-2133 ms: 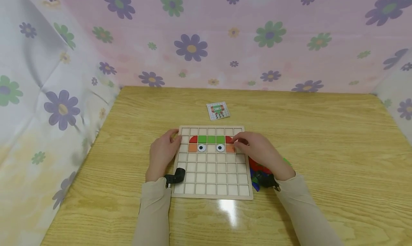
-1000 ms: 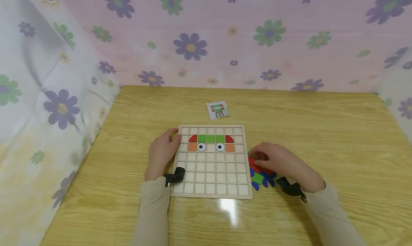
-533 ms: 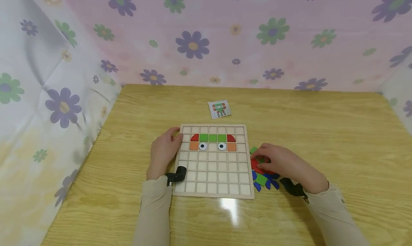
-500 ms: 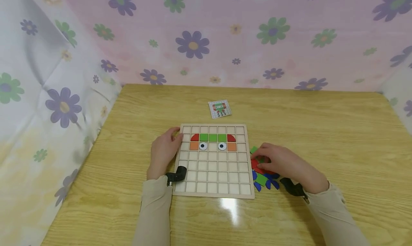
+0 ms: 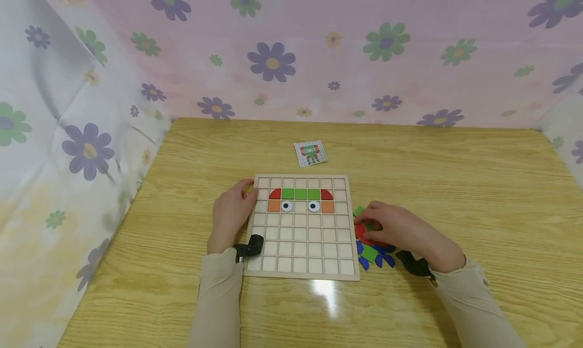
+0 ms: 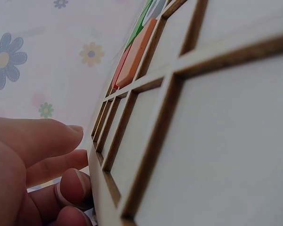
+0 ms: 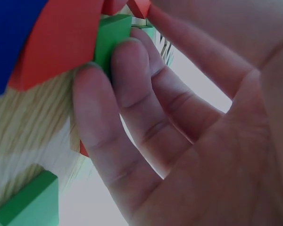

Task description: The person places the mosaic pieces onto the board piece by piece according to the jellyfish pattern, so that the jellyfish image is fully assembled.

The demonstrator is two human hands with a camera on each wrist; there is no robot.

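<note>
A square wooden grid board (image 5: 300, 249) lies on the table, with red quarter-rounds (image 5: 326, 194), green squares (image 5: 300, 193), orange squares (image 5: 274, 206) and two eye discs (image 5: 287, 206) in its upper cells. My left hand (image 5: 230, 214) holds the board's left edge, thumb along the rim; the left wrist view shows its other fingers curled against the side. Right of the board, my right hand (image 5: 396, 229) reaches into a loose pile, thumb and forefinger on a red piece (image 5: 360, 230). In the right wrist view its lower fingertips touch a green piece (image 7: 111, 40); the pinch itself is partly hidden.
Behind the board lies a small picture card (image 5: 310, 153) with a gridded figure. Blue pieces (image 5: 387, 258) and a green square (image 5: 369, 254) lie near the right hand, close to the board's right edge. Flowered cloth (image 5: 300, 44) hangs behind the table.
My right hand has left the board's upper right, where it touched the red and orange pieces, and moved right and down to the pile. The left hand has stayed at the board's edge.
</note>
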